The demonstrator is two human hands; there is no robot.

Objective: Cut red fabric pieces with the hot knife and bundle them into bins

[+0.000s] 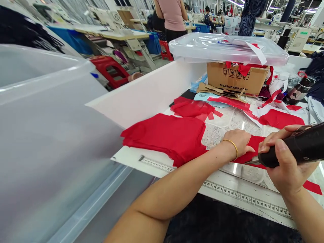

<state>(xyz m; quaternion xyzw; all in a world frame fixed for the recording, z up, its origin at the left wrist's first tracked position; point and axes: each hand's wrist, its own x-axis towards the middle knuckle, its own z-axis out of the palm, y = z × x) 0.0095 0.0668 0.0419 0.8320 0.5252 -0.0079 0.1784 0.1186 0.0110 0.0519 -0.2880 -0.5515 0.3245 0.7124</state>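
Your white worktop (141,98) carries a measuring tape (243,195) running along its front edge. Across the middle of the frame lie stacked red fabric pieces (162,138) and, to their right, white lace (222,135) with more red strips (278,118) on it. At upper right sits a cardboard carton (236,78), with a dark tumbler (298,90) leaning near it.

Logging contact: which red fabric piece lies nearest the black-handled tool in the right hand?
The red strip under the black-handled tool's metal tip; the large folded red piece lies left of the left hand.
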